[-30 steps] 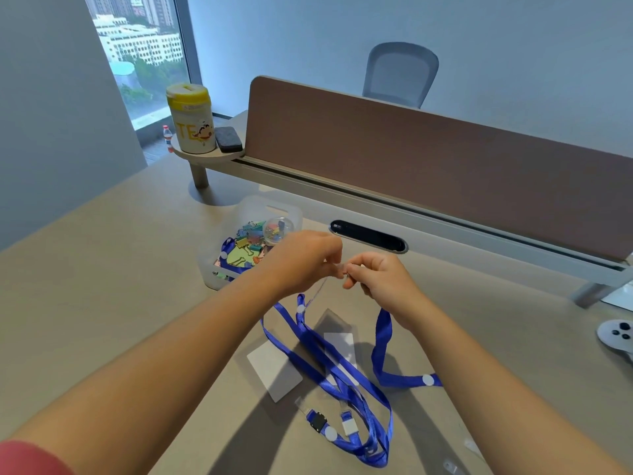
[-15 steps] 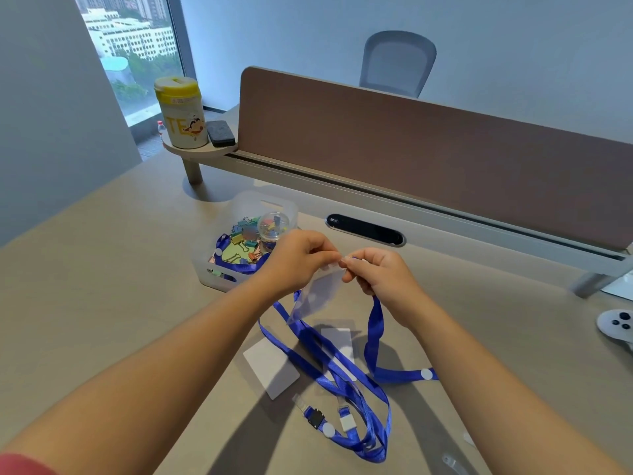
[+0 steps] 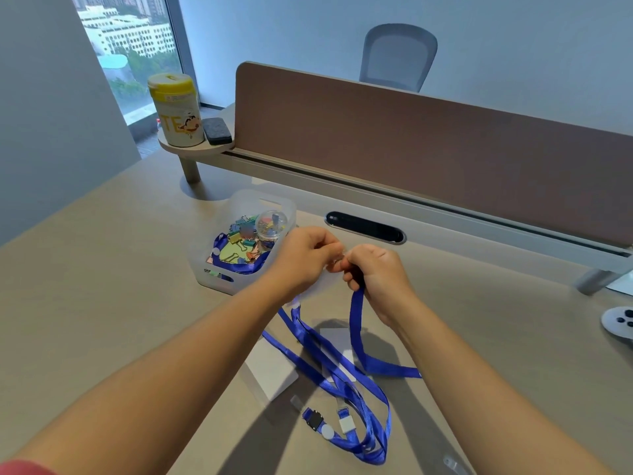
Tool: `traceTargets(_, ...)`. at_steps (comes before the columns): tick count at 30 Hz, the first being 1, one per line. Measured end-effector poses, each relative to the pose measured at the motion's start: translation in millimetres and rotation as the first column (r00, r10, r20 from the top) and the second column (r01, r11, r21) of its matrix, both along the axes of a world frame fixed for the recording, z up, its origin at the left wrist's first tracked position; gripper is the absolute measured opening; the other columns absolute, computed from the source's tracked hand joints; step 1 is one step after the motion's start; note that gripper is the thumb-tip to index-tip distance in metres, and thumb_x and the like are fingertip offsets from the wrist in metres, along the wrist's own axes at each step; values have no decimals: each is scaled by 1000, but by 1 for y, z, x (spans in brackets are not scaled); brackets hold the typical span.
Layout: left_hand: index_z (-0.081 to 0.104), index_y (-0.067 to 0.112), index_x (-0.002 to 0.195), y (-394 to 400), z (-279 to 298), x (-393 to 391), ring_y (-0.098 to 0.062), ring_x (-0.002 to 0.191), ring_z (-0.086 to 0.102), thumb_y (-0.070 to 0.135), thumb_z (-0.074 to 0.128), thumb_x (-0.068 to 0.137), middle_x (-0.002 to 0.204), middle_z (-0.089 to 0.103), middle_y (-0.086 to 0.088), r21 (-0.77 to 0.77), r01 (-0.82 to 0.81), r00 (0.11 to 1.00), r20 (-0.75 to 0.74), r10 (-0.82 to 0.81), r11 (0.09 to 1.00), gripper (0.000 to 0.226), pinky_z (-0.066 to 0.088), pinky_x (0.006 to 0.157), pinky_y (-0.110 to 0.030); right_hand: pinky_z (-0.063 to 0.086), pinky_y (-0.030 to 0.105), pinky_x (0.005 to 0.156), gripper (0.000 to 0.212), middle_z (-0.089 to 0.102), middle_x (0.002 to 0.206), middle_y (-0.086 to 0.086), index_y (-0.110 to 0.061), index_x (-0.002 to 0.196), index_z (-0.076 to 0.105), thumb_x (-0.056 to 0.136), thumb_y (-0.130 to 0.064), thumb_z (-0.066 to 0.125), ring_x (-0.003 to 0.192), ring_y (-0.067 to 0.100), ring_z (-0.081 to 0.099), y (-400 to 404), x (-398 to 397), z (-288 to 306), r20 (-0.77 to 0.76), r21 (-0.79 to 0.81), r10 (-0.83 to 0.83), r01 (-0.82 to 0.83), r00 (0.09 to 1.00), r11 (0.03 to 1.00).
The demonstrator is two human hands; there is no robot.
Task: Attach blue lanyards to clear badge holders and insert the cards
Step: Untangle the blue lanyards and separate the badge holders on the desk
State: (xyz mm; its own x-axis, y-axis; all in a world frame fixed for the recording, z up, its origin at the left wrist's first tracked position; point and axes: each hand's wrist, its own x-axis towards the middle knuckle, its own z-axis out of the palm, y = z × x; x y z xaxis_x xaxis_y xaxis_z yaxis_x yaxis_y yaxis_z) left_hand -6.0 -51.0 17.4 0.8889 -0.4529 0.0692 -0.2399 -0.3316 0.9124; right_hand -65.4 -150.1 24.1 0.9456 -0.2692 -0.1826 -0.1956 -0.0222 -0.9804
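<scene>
My left hand (image 3: 301, 258) and my right hand (image 3: 376, 275) meet above the desk, fingertips almost touching. Between them hangs a clear badge holder (image 3: 320, 281); my left hand pinches its top edge. My right hand grips a blue lanyard (image 3: 356, 323) whose strap drops from its fist to the desk. More blue lanyards (image 3: 342, 378) lie tangled below, with clips (image 3: 315, 419) at their ends. A white card (image 3: 272, 371) lies flat to their left, and another card (image 3: 334, 341) lies under the straps.
A translucent bin (image 3: 239, 275) of coloured binder clips and a lanyard stands just left of my hands. A brown divider panel (image 3: 428, 149) runs across the back, with a black cable slot (image 3: 364, 228) before it. A yellow-lidded canister (image 3: 174, 111) stands on a small shelf. A white controller (image 3: 620, 325) lies at right.
The clear holder has turned from edge-on to hanging flat below my fingertips. My hands have stayed together at the same spot, and the lanyard strap still hangs from my right fist.
</scene>
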Motion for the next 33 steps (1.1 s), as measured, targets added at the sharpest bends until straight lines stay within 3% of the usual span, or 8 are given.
traceTargets(3,56,14,66,-1,-1,1,-6,58,50,8,49,89,62,52,1,-19,11,998,-57,-12,1000,26,46,48,-5,38,12,44,33,49,56,1,-12,59,52,88,-2,42,50,9,41,3,0,-5,10,-65,-3,4,1000,998)
traceTargets(8,54,14,67,-2,-3,3,-9,65,52,10,45,92,67,53,-2,-181,-70,961,-275,18,981,27,49,63,-15,42,11,49,31,54,62,1,-11,63,58,88,-3,42,55,9,45,-3,6,-3,26,-98,46,-43,999,994)
traceTargets(15,59,11,107,7,-9,3,-16,100,52,18,47,90,98,58,-1,-234,78,903,-395,-168,969,21,43,90,-31,42,25,65,33,56,68,5,-10,56,50,85,-1,39,65,14,52,-16,9,4,-13,194,-19,21,1000,981)
traceTargets(18,51,7,123,10,-11,0,-17,109,50,11,54,86,113,56,-5,-94,157,936,-302,-178,983,38,42,93,-29,43,25,63,34,53,64,5,-9,54,45,87,-3,36,63,14,52,-20,9,3,-46,297,-19,32,999,954)
traceTargets(21,55,9,119,10,-17,-4,-23,116,53,12,57,84,122,59,-11,20,242,952,-197,-234,970,35,43,100,-39,44,26,61,34,54,55,4,-9,54,43,87,-3,35,58,17,51,-25,10,1,-47,394,-23,40,999,918)
traceTargets(26,61,9,111,1,-24,-5,-22,99,61,19,49,91,108,68,-14,234,80,992,77,-101,969,26,49,89,-36,50,22,55,40,59,43,-1,-9,53,47,91,-9,39,47,11,57,-33,13,1,-76,404,-4,35,997,914)
traceTargets(30,64,5,103,0,-24,5,-23,77,62,20,50,90,91,71,-15,332,-181,875,483,-2,926,25,39,66,-26,32,14,34,33,50,34,-4,-10,60,50,92,-11,41,29,5,37,-41,17,0,-140,257,33,4,990,967)
traceTargets(33,69,4,82,1,-22,13,-27,55,65,18,59,79,66,72,-14,319,-235,732,679,-49,918,17,44,52,-26,26,17,36,25,45,38,-4,-10,69,59,90,-11,46,35,8,31,-50,18,1,-175,-107,36,-55,984,993)
